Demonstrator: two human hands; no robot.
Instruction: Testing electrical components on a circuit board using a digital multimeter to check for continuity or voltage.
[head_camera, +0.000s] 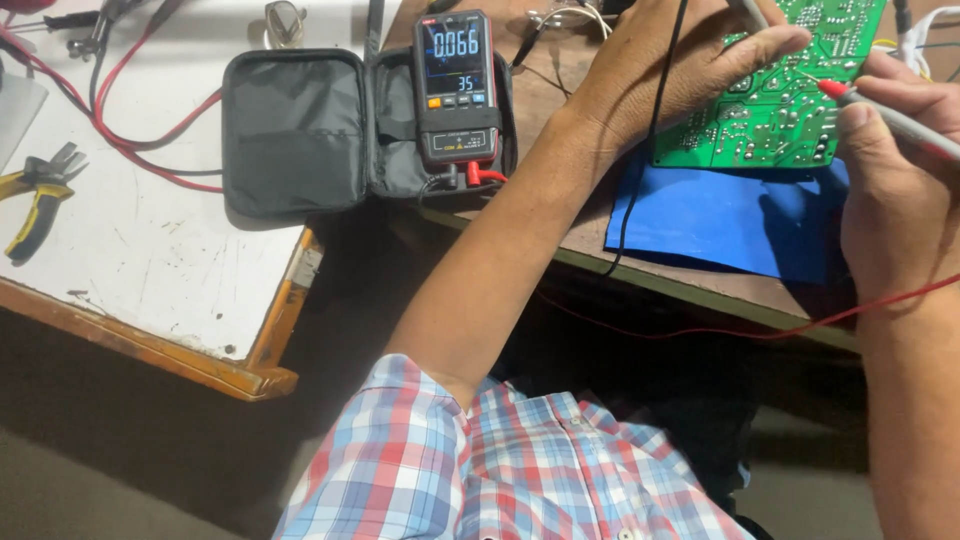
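Note:
A green circuit board (790, 110) lies on a blue sheet (720, 215) at the upper right. My left hand (670, 70) rests over the board's left side and grips a probe with a black lead (650, 150). My right hand (895, 190) holds a red-tipped probe (850, 95), its thin tip touching the board. A red lead (760, 332) trails below the table edge. A black digital multimeter (457, 85) with a lit display stands in an open grey pouch (300, 130).
Yellow-handled pliers (35, 195) lie on a white board (150, 250) with an orange wooden edge at the left. Red wires (130, 150), small tools and a pair of glasses (285, 22) sit along the top. My plaid sleeve fills the bottom.

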